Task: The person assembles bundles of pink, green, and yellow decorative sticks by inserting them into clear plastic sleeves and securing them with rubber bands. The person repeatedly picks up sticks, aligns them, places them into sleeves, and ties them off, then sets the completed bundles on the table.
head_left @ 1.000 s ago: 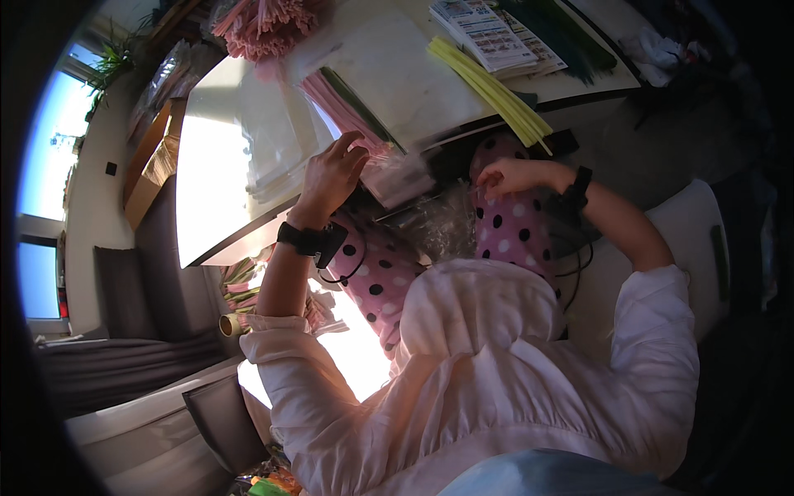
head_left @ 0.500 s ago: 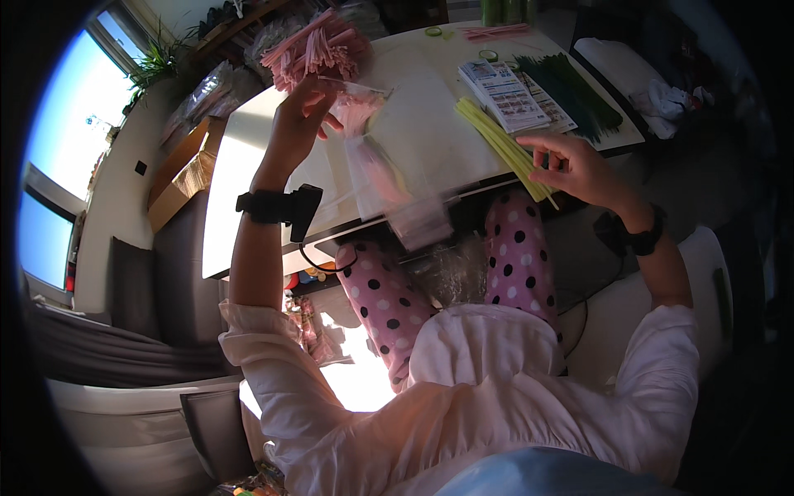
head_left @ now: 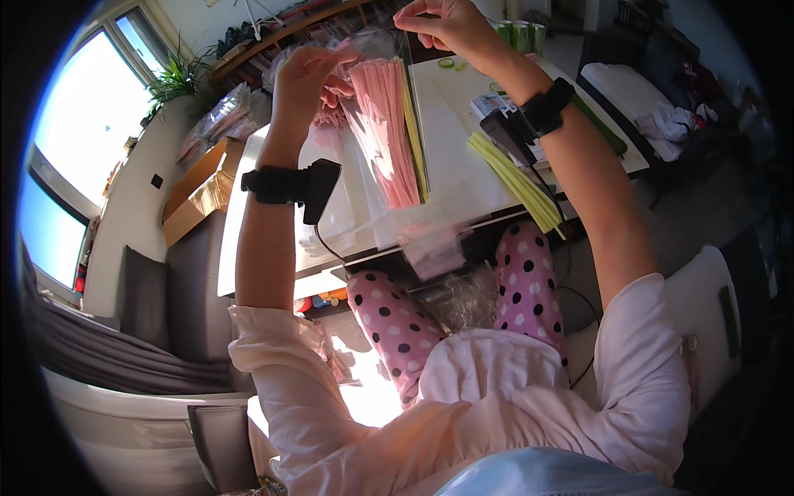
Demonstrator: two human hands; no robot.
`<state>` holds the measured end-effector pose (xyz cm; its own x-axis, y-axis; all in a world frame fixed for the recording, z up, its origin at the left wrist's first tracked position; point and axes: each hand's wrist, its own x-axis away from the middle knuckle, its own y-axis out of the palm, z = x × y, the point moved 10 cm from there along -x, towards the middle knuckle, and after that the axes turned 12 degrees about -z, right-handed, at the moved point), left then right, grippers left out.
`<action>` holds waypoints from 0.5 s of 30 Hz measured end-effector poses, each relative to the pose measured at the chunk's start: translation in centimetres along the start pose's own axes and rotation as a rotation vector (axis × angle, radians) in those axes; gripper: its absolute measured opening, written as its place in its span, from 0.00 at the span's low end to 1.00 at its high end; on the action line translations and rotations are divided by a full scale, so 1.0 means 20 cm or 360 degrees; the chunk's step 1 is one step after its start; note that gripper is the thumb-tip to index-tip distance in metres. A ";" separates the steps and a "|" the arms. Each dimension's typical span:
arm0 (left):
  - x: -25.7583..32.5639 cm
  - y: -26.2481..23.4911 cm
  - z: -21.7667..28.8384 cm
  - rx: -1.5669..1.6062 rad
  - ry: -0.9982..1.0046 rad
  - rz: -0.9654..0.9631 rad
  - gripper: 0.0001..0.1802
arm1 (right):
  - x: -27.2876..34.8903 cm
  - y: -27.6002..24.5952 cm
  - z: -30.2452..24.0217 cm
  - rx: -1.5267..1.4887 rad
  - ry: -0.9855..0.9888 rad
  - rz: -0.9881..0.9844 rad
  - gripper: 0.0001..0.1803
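Observation:
Both my hands are raised above the white table [head_left: 463,186]. Between them hangs a clear plastic bag [head_left: 395,165] filled with long pink sticks and a few yellow ones. My left hand [head_left: 308,76] pinches the bag's upper left corner. My right hand [head_left: 447,25] pinches its upper right edge. The bag hangs down, and its lower end is blurred. Each wrist carries a black strap with a small black device.
A bundle of yellow-green sticks [head_left: 517,182] lies on the table under my right forearm, with dark green sticks [head_left: 604,132] farther right. A cardboard box [head_left: 198,186] stands at the left, a crumpled clear bag [head_left: 467,298] rests on my lap, and a window [head_left: 74,140] is at far left.
Both hands have risen from the table. A second ago they were low at its front edge; now they hold the bag of sticks up high, and the view has tilted up.

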<state>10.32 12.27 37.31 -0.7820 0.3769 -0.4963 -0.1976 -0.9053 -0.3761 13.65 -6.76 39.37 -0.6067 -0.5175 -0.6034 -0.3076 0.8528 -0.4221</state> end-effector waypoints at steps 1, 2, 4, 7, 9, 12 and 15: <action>0.01 -0.02 0.01 -0.0004 -0.0027 0.0038 0.07 | -0.04 0.02 0.01 -0.0210 0.0027 -0.0063 0.09; 0.02 -0.01 0.01 -0.0068 -0.0055 0.0001 0.07 | -0.05 0.04 0.01 -0.0247 0.0024 -0.0084 0.08; 0.04 0.01 0.01 -0.0193 -0.0076 -0.0044 0.07 | -0.05 0.09 0.00 -0.0320 0.0017 -0.0133 0.07; 0.04 0.02 -0.05 -0.0234 -0.0241 -0.0060 0.07 | -0.02 0.10 0.01 -0.0194 0.0194 -0.0152 0.07; 0.03 -0.05 -0.05 -0.0285 -0.0274 0.0038 0.08 | -0.03 0.07 -0.02 -0.0127 0.0178 -0.0166 0.07; 0.04 -0.04 0.05 -0.0171 0.0167 -0.0014 0.08 | 0.01 -0.01 -0.05 -0.0056 0.0034 -0.0019 0.07; 0.08 0.02 -0.14 -0.0014 -0.0149 0.0050 0.09 | 0.03 0.14 0.07 0.0120 0.0046 -0.0086 0.13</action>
<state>10.78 13.13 34.19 -0.8397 0.3281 -0.4327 -0.1675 -0.9145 -0.3684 13.39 -4.71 36.91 -0.6116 -0.5597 -0.5591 -0.2852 0.8152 -0.5041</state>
